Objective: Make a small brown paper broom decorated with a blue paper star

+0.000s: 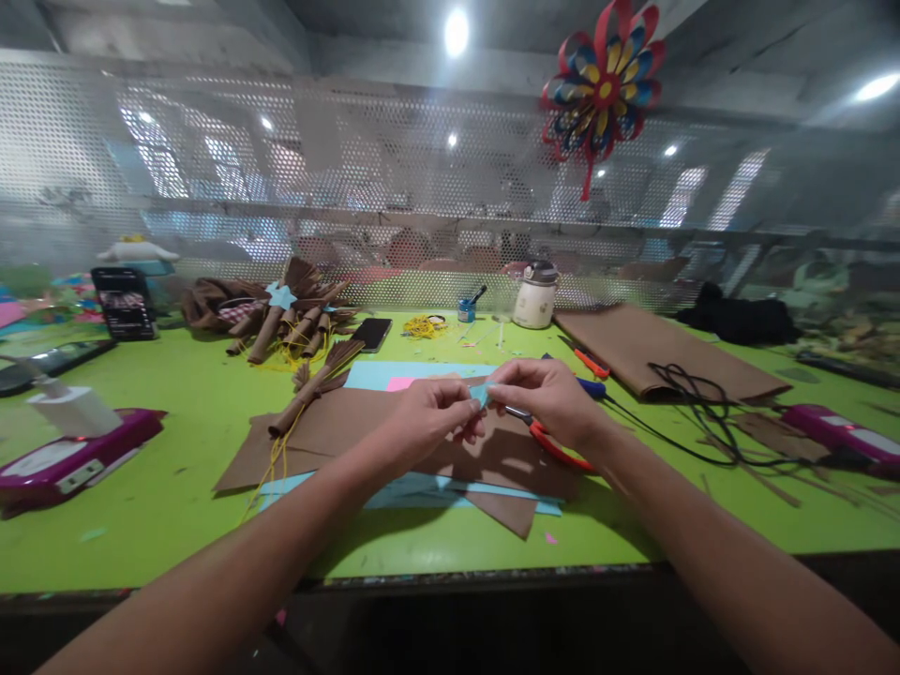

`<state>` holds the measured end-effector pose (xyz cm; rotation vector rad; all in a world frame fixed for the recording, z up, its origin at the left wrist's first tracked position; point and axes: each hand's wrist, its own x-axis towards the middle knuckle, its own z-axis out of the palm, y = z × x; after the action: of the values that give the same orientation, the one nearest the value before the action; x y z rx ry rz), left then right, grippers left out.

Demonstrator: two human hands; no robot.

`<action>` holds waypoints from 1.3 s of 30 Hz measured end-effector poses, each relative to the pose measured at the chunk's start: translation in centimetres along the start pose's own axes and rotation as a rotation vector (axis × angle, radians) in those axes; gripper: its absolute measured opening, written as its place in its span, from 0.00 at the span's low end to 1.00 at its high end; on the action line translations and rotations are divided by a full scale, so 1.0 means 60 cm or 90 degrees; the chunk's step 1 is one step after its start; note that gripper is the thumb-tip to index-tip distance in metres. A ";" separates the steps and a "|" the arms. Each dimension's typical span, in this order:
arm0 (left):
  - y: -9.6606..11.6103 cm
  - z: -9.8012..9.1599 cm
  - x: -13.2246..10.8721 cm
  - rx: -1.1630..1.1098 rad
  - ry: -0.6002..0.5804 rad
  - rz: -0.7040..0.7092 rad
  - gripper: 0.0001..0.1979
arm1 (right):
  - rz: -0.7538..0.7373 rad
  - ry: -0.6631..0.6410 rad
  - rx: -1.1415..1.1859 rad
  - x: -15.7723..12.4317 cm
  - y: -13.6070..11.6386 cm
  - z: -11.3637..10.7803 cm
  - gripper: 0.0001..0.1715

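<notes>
Between my two hands is a small piece of light blue paper (pixel 481 394), pinched by the fingertips. My left hand (pixel 440 412) grips its left side, with the thumb and fingers together. From the other side my right hand (pixel 545 398) holds it, also in a pinch. Below lie brown paper sheets (pixel 372 422) on top of light blue sheets (pixel 414 492). Orange-handled scissors (pixel 555 450) rest under my right hand, their blades partly hidden. A rolled brown paper piece (pixel 309 394) tied with yellow string lies left of my left hand.
Rolled brown paper pieces (pixel 281 319) are heaped at the back left near a phone (pixel 371 335). A white bottle (pixel 535 298) and a small blue jar (pixel 466 309) stand at the back. Folded brown paper (pixel 667 352), black cable (pixel 693 412) and a purple power strip (pixel 844 436) lie right.
</notes>
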<state>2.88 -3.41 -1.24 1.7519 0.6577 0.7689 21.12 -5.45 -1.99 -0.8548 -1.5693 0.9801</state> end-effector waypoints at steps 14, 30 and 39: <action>-0.009 0.003 0.004 -0.016 0.010 -0.010 0.13 | 0.036 0.067 0.037 0.001 0.005 0.014 0.12; -0.004 0.014 0.003 -0.040 0.040 -0.062 0.11 | 0.061 0.109 0.027 0.000 -0.003 0.027 0.15; -0.003 0.010 0.003 -0.026 0.056 -0.071 0.12 | 0.113 0.057 0.086 0.000 0.000 0.020 0.18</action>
<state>3.43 -3.58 -1.53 1.6379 0.7869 0.7808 19.96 -5.65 -2.14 -0.9415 -1.3514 1.1454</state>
